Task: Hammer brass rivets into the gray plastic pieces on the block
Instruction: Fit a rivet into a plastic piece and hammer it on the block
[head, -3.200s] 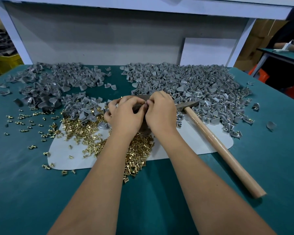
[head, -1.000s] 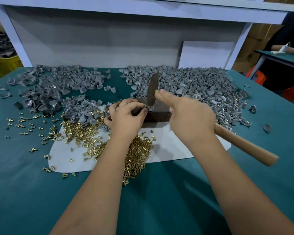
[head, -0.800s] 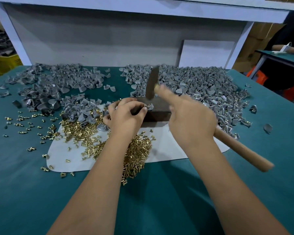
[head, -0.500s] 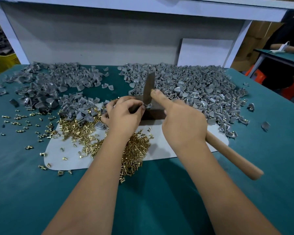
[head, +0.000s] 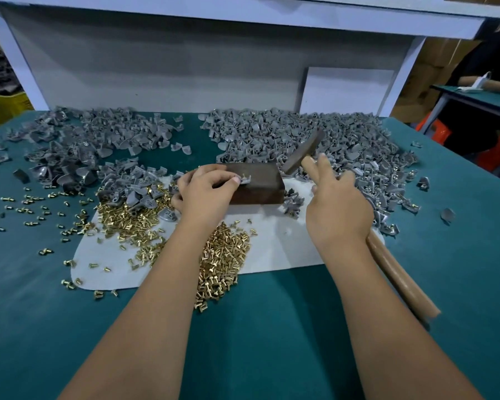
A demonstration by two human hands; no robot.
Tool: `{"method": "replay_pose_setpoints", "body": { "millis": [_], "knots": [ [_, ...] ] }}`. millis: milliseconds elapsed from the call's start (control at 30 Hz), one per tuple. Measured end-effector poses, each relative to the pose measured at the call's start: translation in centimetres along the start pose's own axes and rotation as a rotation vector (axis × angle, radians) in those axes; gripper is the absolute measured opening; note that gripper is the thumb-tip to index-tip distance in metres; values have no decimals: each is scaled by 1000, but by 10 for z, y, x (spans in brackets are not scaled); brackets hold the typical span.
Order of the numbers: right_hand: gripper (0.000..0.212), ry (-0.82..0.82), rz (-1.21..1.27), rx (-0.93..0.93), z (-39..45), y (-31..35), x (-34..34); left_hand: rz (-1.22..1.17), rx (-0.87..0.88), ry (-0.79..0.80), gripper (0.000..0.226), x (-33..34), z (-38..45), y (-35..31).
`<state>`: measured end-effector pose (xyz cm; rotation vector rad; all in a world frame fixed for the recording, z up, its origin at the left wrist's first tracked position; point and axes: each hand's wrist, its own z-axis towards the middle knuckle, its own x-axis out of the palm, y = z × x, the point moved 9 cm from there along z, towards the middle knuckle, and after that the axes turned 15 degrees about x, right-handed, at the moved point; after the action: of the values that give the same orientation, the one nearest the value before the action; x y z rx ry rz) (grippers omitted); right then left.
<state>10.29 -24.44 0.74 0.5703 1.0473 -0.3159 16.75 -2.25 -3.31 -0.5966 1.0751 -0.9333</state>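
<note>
On the block: we see one gray plastic piece [head: 245, 179] lying on the top face of the dark brown block [head: 256, 184], near its middle, with something small and pale at its centre that we cannot make out.
Left hand: our left hand [head: 204, 194] rests over the left end of the block, fingers curled, and its fingertips [head: 235, 179] pinch the left edge of the gray plastic piece.
Right hand: our right hand [head: 339, 210] grips the wooden handle of the hammer [head: 303, 153], with the forefinger stretched out along the handle toward the head.
Hammer: its dark metal head is tilted and sits in the air just right of the block, above the edge of the big pile; the handle runs back under our wrist and its butt end shows near the right forearm.
Brass rivets: a dense heap of brass rivets [head: 220, 261] lies on the white mat [head: 283, 249] beneath our left forearm, with loose ones scattered to the left across the green table [head: 272, 327].
Gray stock: a large gray pile [head: 329, 140] lies behind and right of the block, and a second, left pile [head: 81, 145] lies at the back left.
Backdrop: a pale board [head: 162, 76] stands behind the table.
</note>
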Motion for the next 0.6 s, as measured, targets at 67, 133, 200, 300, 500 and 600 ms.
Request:
{"method": "replay_pose_setpoints", "body": {
  "millis": [67,133,200,300,500,600],
  "knots": [
    [64,29,-23,19,3,-5,7,-33,-10,-1,21,1,0,2],
    [61,57,-36,23,5,-10,14,-47,-14,-6,22,2,1,3],
    [51,95,-51,24,5,-12,20,-55,-14,-12,22,1,1,4],
    [21,101,-64,22,3,-12,18,-25,1,-8,21,1,2,4],
    [24,-51,120,-100,-7,16,-3,108,65,-59,8,-2,0,-3],
    [19,143,399,-241,-13,57,4,178,107,-72,5,-2,1,-8]
  ]
}}
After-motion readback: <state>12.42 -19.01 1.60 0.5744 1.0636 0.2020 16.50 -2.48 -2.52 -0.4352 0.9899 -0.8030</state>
